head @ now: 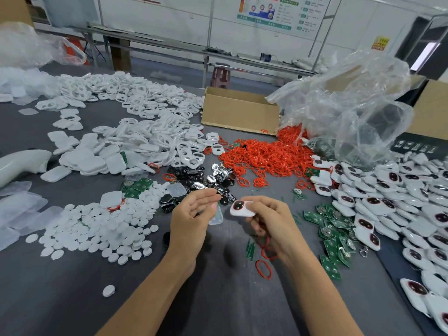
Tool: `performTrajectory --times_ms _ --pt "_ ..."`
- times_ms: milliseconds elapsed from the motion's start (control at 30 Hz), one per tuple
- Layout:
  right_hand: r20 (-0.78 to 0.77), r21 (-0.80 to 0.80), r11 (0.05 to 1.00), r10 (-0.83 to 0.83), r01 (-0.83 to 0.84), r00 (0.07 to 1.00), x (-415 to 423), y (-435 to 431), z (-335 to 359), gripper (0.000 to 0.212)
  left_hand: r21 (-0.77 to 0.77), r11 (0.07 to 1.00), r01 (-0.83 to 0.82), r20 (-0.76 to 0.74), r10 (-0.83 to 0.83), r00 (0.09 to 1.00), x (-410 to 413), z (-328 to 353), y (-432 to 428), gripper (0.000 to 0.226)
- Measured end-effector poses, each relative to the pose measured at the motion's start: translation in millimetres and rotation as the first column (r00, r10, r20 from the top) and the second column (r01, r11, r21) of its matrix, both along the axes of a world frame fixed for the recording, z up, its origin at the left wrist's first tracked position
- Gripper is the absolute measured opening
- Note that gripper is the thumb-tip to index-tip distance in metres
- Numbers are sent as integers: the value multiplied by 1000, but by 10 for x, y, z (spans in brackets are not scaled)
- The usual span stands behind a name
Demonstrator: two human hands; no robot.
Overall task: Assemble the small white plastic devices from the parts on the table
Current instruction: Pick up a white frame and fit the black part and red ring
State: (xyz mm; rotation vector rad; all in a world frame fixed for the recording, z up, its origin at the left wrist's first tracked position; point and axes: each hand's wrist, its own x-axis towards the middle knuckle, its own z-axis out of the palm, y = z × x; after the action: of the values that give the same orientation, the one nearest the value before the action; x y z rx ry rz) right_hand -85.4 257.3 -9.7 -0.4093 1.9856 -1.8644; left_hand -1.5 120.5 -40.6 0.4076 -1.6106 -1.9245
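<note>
My right hand (271, 219) holds a small white device (241, 208) with a dark oval window rimmed in red, just above the grey table. My left hand (194, 214) hovers beside it with fingers extended; a translucent clear cover (217, 218) shows at its fingertips, and whether the hand grips it is unclear. White shells (145, 141) are heaped at the back left, white round pads (101, 229) lie left of my hands, and dark oval inserts (206, 178) sit just beyond them. Red rubber rings (266, 156) and green circuit boards (334, 236) lie to the right.
Finished white devices (400, 202) pile along the right edge. An open cardboard box (240, 112) and a crumpled clear plastic bag (351, 105) stand at the back right. Clear plastic sheets (21, 207) lie at the left edge. A loose red ring (263, 269) lies near my right wrist.
</note>
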Motion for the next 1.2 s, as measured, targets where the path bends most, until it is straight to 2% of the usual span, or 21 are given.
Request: performTrajectory --times_ms 100,167,233,300,333,367,433,467,567,633,767,833,967,1133,1200 --pt "-19 -56 988 -146 145 989 -92 101 41 14 7 1000 2 6 -2 1000 0 -15 0 31" --pt "-4 -149 952 -271 267 963 -188 223 102 12 16 1000 1 6 -1 1000 -3 -18 0 31" --pt "35 -347 831 -452 435 891 -337 413 185 11 31 1000 -4 5 4 1000 -6 -19 -3 32" --pt "76 -564 661 -554 494 829 -493 638 248 11 38 999 -6 5 6 1000 -11 -17 -1 31" --pt "82 -626 612 -565 483 821 -543 730 257 23 37 999 -6 7 6 1000 -14 -16 1 30" --pt "70 -639 604 -571 476 818 -577 803 253 41 36 999 -6 10 6 1000 -16 -16 6 30" --pt "4 -568 653 -606 501 795 -586 868 220 72 34 999 -4 12 4 1000 -20 -13 9 30" --pt "-44 -510 681 -630 525 775 -571 864 201 76 35 999 -5 13 4 1000 -23 -14 8 30" --pt "-191 -330 734 -667 593 720 -564 828 111 77 33 999 -9 12 8 1000 -22 -8 2 29" --pt "-275 -224 775 -632 591 724 -565 769 58 78 36 999 -7 7 7 1000 -14 -1 8 28" --pt "-404 0 843 -492 538 771 -522 597 -47 75 9 1000 -9 10 9 1000 -8 18 11 28" --pt "-504 130 854 -381 504 775 -480 497 -94 72 -104 994 -43 27 46 999 -5 30 40 29" --pt "-684 271 825 -197 495 703 -388 367 -181 67 -500 856 -133 56 186 981 -51 66 13 28" --pt "-730 328 812 -107 483 675 -346 325 -194 67 -730 675 -111 121 288 950 -541 318 -415 20" --pt "-743 328 815 -89 477 664 -328 314 -181 66 -825 565 -19 220 352 910 -805 416 -602 18"
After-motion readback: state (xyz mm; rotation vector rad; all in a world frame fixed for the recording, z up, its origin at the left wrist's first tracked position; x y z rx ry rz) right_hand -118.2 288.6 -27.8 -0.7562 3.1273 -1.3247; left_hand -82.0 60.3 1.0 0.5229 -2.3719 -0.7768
